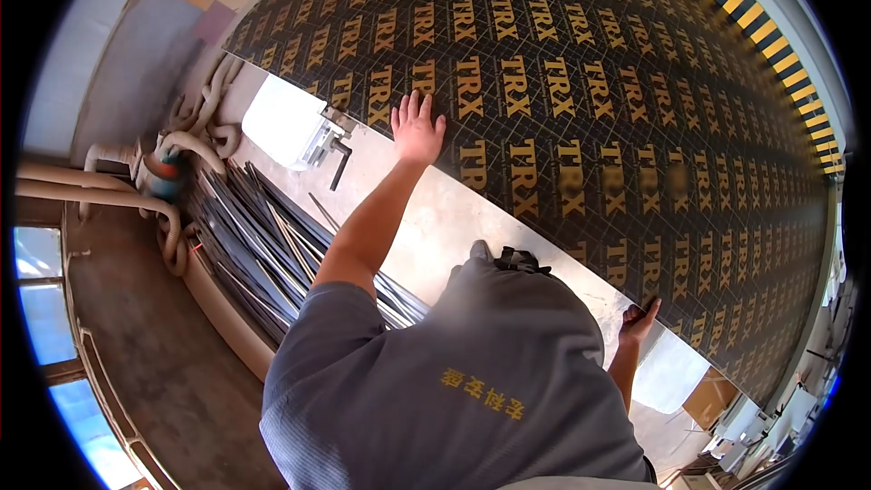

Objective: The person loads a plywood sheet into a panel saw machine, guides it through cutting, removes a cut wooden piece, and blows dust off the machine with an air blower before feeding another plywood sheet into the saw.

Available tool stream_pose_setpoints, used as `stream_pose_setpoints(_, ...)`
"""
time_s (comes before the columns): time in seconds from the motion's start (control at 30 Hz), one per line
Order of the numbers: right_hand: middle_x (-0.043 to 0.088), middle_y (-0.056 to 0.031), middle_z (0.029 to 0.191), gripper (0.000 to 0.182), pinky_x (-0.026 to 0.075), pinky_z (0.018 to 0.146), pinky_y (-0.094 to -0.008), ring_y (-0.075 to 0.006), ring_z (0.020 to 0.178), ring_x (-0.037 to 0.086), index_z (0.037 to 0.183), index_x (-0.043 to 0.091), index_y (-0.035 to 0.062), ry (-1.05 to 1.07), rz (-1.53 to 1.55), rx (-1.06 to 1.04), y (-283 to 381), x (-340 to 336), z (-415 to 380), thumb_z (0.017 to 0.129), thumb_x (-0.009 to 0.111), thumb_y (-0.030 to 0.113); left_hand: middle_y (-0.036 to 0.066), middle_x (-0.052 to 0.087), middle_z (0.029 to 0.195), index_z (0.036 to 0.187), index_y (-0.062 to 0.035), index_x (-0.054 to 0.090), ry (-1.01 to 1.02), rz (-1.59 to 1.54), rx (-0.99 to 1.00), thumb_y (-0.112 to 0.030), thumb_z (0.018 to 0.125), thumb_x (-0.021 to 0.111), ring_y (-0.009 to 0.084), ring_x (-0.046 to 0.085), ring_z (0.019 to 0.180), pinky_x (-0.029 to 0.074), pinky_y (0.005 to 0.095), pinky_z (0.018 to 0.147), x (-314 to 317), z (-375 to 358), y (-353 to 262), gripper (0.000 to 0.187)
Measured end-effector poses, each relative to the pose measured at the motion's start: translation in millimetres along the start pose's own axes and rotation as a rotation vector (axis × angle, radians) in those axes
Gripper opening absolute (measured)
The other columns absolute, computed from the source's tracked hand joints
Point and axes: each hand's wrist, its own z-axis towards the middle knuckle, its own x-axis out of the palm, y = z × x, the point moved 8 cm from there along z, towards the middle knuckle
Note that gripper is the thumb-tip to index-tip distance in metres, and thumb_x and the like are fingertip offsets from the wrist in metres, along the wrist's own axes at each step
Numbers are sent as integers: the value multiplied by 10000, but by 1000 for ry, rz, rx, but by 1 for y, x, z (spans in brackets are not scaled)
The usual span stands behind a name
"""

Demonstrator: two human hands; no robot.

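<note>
nearest the camera, a person in a grey shirt (454,381) with yellow lettering bends over the table (454,218). the right hand (638,322) curls its fingers around the near edge of a big dark panel (581,91) printed with yellow "trx" marks, its grip grasping that edge. farther along the same edge, the left hand (416,130) lies flat, fingers spread and released, palm pressed on the panel. the panel covers most of the table, reaching to its far edge. off the table's left edge lies a bundle of thin dark strips (263,245), with beige hoses (172,163) beyond them.
</note>
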Motion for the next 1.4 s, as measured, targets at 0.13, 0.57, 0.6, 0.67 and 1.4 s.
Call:
stream_pose_setpoints(0.13,284,45,589,508,198,525,-315,-108,514,273,760,419,229,36,2,-5,1,-1,-1,1084,578,587,136,524,1550,1527,-147,569,77,8,112,-471,1043,602,370,453,1453,326,538,1243,3,26,18,584)
stream_pose_setpoints(0.57,287,38,567,634,207,517,-301,-114,510,245,666,338,228,-95,-124,19,7,5,-12,1056,564,673,126,375,1717,1615,-175,477,16,16,-64,-544,1091,441,329,270,1615,141,519,1332,15,47,72,641)
stream_pose_setpoints(0.6,287,38,569,628,208,516,-299,-114,510,245,673,340,228,-87,-120,11,6,6,-13,1056,565,672,126,374,1717,1616,-168,474,23,9,-65,-545,1087,441,324,266,1617,135,518,1334,15,47,71,650)
stream_pose_setpoints(0.67,286,39,572,618,211,515,-295,-113,511,245,686,345,228,-62,-112,-6,5,9,-10,1057,568,669,127,374,1717,1620,-154,467,28,-4,-71,-549,1079,442,314,257,1621,124,514,1338,15,48,72,669)
stream_pose_setpoints(1.4,263,28,599,656,225,538,-313,-128,539,250,673,331,204,-46,-75,3,6,7,-8,1030,609,679,135,310,1750,1646,-132,411,48,-15,-72,-536,1066,476,323,214,1638,106,528,1338,21,43,76,710)
